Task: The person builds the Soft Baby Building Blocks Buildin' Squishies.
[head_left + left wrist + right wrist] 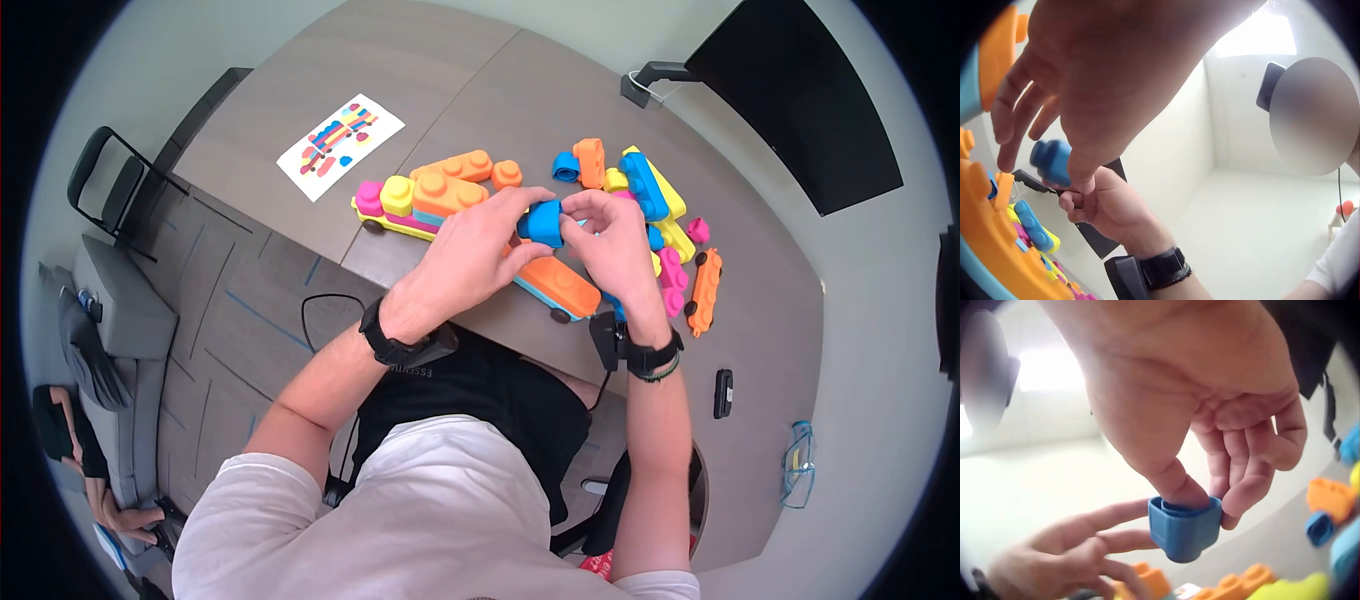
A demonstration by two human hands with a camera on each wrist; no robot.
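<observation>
Both hands meet over the table at a small blue block (541, 224), held above the orange pieces. In the right wrist view the block (1184, 529) has its hollow side up, and the right hand (1191, 406) pinches its rim with the thumb inside. Fingers of the left hand (1066, 550) reach the block's side there. In the head view the left hand (470, 250) comes from the left and the right hand (615, 250) from the right. The left wrist view shows the left hand (1104, 81) with its thumb against the blue block (1054, 162).
An orange and light-blue wheeled piece (560, 288) lies below the hands, a yellow-based one (410, 228) to the left. Several coloured blocks (650, 190) are heaped to the right. Beyond are a printed picture sheet (325, 168), a monitor (800, 90) and a small black object (723, 393).
</observation>
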